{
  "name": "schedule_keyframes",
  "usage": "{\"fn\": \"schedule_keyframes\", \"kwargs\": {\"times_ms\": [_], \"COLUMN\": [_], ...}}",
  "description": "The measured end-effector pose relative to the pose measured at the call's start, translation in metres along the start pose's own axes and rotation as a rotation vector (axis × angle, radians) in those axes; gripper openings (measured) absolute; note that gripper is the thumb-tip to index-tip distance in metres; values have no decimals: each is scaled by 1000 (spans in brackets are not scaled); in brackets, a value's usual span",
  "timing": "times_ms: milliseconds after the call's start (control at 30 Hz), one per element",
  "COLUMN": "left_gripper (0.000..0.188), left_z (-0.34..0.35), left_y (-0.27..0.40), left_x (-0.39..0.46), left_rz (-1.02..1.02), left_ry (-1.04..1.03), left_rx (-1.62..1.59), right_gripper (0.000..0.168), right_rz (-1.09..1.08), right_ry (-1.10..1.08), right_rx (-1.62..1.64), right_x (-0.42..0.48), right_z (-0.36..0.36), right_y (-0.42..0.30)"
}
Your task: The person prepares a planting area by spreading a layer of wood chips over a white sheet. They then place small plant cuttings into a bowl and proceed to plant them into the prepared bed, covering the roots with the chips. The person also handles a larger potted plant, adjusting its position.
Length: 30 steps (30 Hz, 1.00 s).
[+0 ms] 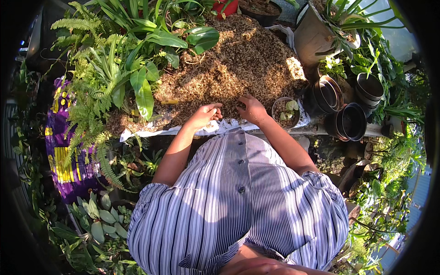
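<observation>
A broad heap of loose brown potting substrate (237, 58) lies before me on a white plastic sheet (158, 132). At its near edge is my left hand (207, 115), fingers curled; whether it holds a small bit of material cannot be told. My right hand (252, 109) reaches over the substrate, its fingers bent and parted, with nothing visible in them. Beside it, on the right, stands a round pot (286, 112) with a small pale-leaved plant (289, 108) in it. Left of my left hand, a small yellow object (169, 101) rests on the substrate.
Ferns (82, 89) and broad-leaved plants (144, 98) crowd the left, beside a purple printed bag (65, 151). Several empty black pots (351, 121) stand at the right. Behind them is a large planter (311, 36); a red pot (225, 7) is at the far edge.
</observation>
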<state>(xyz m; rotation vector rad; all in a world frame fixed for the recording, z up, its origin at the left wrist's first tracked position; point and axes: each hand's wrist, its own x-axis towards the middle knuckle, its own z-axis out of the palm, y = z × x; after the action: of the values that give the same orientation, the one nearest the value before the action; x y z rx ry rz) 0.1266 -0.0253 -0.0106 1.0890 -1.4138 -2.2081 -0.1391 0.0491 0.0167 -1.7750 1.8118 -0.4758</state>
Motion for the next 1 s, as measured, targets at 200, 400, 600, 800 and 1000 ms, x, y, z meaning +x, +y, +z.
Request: {"fn": "schedule_keyframes", "kwargs": {"times_ms": [200, 400, 600, 800, 1000], "left_gripper": [28, 32, 33, 31, 35], "left_z": [-2, -4, -2, 0, 2], "left_y": [1, -4, -10, -13, -3], "left_x": [1, 0, 3, 6, 2], "left_rz": [-7, 42, 106, 152, 169], "left_ry": [-36, -15, 15, 50, 18], "left_rx": [47, 42, 94, 33, 15], "right_gripper": [46, 45, 44, 45, 45], "right_rz": [-40, -89, -43, -54, -39], "right_ry": [27, 104, 57, 77, 56], "right_rx": [5, -4, 51, 26, 57], "right_x": [2, 3, 1, 1, 0], "right_z": [4, 16, 9, 9, 6], "right_y": [2, 15, 7, 6, 7]}}
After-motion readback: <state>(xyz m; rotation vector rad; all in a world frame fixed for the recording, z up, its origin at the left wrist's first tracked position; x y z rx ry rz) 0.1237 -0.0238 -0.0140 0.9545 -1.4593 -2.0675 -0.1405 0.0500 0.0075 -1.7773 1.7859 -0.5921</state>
